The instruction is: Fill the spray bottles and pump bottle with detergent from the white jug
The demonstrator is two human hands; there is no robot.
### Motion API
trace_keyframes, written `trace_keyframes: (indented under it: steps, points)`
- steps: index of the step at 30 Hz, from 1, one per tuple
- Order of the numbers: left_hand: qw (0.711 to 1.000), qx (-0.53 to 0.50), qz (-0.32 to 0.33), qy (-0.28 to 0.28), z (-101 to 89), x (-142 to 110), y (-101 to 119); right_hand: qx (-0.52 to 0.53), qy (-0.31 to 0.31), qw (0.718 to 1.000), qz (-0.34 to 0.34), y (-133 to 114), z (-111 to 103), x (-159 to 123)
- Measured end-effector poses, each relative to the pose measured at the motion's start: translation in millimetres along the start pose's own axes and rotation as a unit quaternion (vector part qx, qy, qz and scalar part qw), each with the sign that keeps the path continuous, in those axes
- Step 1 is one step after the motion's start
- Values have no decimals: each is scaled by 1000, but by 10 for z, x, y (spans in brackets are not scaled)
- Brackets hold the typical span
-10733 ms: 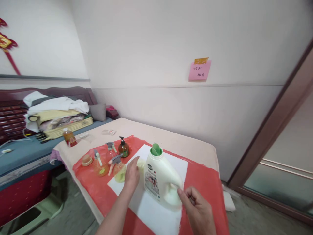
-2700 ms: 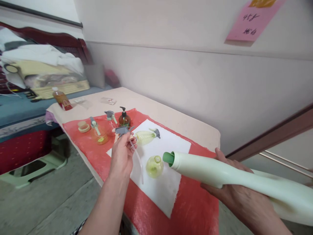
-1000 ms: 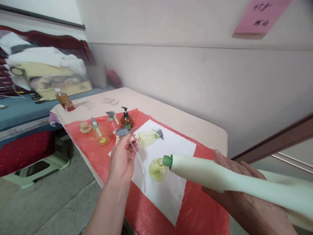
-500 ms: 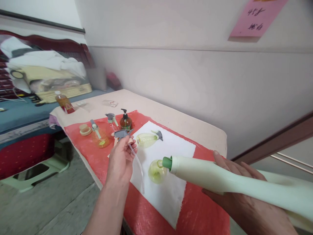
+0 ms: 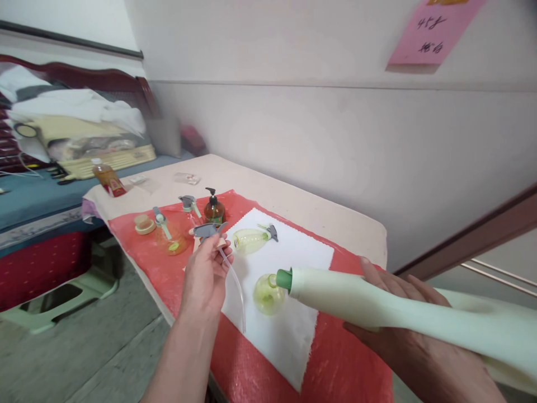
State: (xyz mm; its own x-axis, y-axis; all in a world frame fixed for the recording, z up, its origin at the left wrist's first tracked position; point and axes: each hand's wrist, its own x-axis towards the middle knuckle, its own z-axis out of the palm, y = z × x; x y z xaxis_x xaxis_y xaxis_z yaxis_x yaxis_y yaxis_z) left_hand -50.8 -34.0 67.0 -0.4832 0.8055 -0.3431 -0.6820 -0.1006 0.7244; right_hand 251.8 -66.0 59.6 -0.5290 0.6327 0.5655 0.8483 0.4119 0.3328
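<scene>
Jug [image 5: 377, 305] in rt hand [image 5: 419, 341], spout over bottle [image 5: 268, 293]

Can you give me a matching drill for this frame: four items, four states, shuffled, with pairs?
Items:
1. detergent jug
2. spray trigger head
3. open round bottle
4. spray bottle with trigger on

States:
A. lying on its side on the white cloth
B. held in the left hand, its tube hanging down
C. tipped over, green spout at another bottle's mouth, in the right hand
D. upright on the white cloth, no top on

Pairs: 1-C, 2-B, 3-D, 4-A
</scene>
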Motion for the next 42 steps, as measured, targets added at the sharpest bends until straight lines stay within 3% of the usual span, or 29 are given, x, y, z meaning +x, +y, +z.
trace_keyframes:
  steps: [42]
  points:
    - [1000, -8, -3, -2, -12, -3, 16, -6, 27, 999, -32, -54, -129, 114]
